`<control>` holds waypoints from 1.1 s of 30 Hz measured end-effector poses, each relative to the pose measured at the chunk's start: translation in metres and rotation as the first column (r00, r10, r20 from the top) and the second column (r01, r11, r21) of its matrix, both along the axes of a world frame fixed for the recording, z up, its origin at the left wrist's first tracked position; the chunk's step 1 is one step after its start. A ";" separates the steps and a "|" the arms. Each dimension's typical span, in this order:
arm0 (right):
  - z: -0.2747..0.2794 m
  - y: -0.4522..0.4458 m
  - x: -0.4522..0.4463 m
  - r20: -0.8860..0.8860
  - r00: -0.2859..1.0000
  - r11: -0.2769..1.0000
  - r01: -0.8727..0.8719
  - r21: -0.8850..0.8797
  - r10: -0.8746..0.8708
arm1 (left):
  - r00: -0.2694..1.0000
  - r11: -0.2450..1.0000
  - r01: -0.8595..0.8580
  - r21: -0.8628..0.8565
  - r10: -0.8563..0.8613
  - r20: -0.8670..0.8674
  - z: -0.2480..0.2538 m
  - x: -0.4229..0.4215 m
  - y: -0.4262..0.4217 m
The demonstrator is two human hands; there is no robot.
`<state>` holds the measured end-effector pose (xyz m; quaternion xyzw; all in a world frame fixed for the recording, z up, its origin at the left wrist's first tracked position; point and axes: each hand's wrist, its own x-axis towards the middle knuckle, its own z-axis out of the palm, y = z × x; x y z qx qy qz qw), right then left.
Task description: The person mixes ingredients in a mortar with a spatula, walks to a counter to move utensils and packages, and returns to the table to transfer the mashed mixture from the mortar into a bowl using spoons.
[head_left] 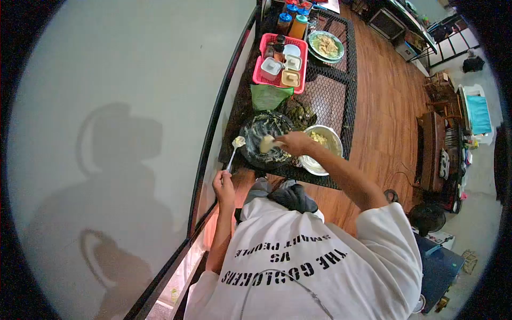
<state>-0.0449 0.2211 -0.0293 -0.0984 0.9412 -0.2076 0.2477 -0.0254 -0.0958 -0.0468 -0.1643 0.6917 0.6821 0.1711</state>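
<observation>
My left hand (224, 188) is closed round the handle of a spoon (232, 156), with pale mash on its tip, beside a dark round mortar (248, 128). Pale, creamy mash is smeared over the mortar's inside. Over the mortar, my right hand (294, 143) grips a pale, rounded pestle (266, 143) coated in mash; my fingers hide part of it. Under my right forearm stands a metal bowl (340, 145) holding yellowish chunks and some white stuff.
Behind the mortar lies a green leaf-like wrapper (271, 96). A pink basket (260, 68) holds small tubs and jars. Stacked plates (340, 44) carry food, near several bottles (298, 26). The black mesh table (349, 101) borders a wall (133, 64) on the left.
</observation>
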 end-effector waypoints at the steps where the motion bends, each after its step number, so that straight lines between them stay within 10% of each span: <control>1: 0.009 0.007 0.005 0.038 0.999 1.000 -0.019 0.000 0.019 | 1.000 1.000 -0.005 0.003 0.005 0.000 -0.006 0.000 -0.002; 9: -0.015 -0.025 -0.023 -0.217 0.955 0.976 0.178 -0.127 -0.203 | 0.996 1.000 -0.007 -0.025 0.004 -0.091 -0.024 -0.003 -0.005; 17: -0.005 0.004 -0.014 0.043 0.998 0.997 -0.054 -0.060 0.056 | 0.999 1.000 0.007 0.005 -0.007 -0.054 -0.017 -0.002 -0.002; 23: -0.023 -0.030 -0.024 -0.199 0.941 0.962 0.271 -0.040 -0.273 | 0.998 1.000 0.011 -0.007 -0.012 -0.067 -0.014 0.000 0.006; 28: 0.008 0.008 0.015 0.146 0.987 0.994 -0.085 0.072 0.073 | 0.999 0.998 0.035 0.059 -0.037 0.034 0.001 -0.003 0.008; 33: 0.044 0.023 -0.004 0.082 0.996 0.997 -0.027 0.073 0.021 | 0.990 0.991 0.121 -0.063 -0.125 -0.066 -0.030 -0.007 0.010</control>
